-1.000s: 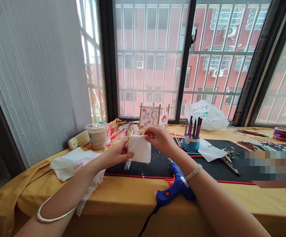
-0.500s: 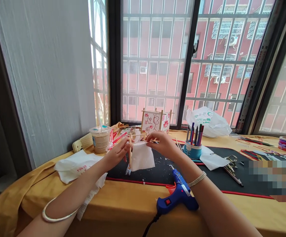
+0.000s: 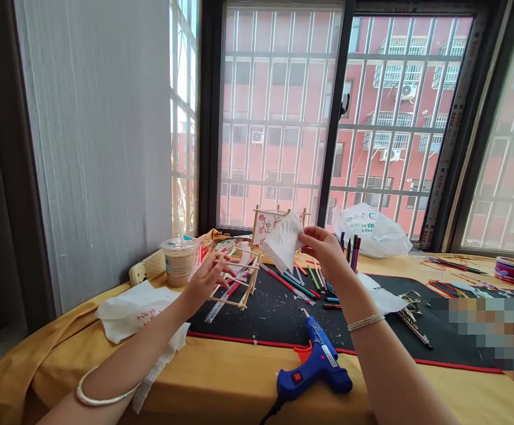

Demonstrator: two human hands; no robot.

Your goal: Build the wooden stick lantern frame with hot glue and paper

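Right hand (image 3: 325, 251) pinches paper towel (image 3: 283, 242) at its right corner; towel slants down-left toward stick frame (image 3: 234, 280) on black mat (image 3: 283, 319). Left hand (image 3: 206, 280) nearer frame, fingers spread open, contact unclear.

Left hand (image 3: 206, 280) apparently open; right hand (image 3: 323, 251) raised, pinching.

Bright daylight comes thru the window (image 3: 279, 118) beyond the fingers (image 3: 309, 235), w/ soft shadows below them (lens bows the frame edges); pixelated blur patch (image 3: 491, 336) sits far right of fingers.
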